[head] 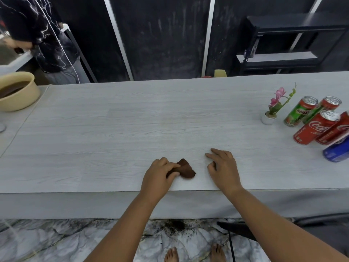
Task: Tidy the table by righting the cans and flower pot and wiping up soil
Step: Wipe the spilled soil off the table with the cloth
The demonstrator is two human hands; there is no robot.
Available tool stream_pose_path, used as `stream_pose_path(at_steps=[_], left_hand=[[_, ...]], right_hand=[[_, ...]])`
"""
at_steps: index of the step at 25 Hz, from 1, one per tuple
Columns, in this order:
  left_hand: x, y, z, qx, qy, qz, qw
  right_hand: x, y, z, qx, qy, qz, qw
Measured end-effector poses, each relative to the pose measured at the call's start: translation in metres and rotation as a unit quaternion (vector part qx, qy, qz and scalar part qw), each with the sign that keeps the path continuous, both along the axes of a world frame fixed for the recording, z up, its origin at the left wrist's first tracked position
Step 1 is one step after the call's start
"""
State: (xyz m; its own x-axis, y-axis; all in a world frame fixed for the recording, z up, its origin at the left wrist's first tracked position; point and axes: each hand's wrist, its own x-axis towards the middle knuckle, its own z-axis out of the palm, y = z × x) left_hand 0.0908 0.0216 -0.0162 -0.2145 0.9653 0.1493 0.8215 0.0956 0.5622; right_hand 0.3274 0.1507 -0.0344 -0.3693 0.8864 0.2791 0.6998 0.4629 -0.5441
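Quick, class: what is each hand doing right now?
Left hand: holding the brown cloth.
Right hand: open, holding nothing, fingers touching the table.

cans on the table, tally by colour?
green cans: 2
red cans: 2
blue can: 1
total: 5
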Motion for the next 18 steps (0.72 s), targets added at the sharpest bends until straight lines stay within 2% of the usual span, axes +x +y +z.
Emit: stream_pose_path(at_steps=[3,8,13,18], left_hand=[[0.005,-0.012,-0.003,0.014,0.008,0.019,1.0],[0.0,-0.004,0.004,-0.004,0.017,-0.003,1.0],[-0.003,0.006,0.007,0.012,0.005,0.037,0.999],[0.02,-0.018,0.003,0.005,-0.013,-0.087,0.996]], right_hand=[[0.006,-0.005,-0.002,0.03,-0.002,0.026,0.999],[0.007,-0.005,-0.002,0.028,0.01,0.022,0.999],[0.006,-0.006,-0.002,0.038,0.011,0.022,0.999],[0.006,-0.006,-0.001,0.048,0.006,0.024,0.999]])
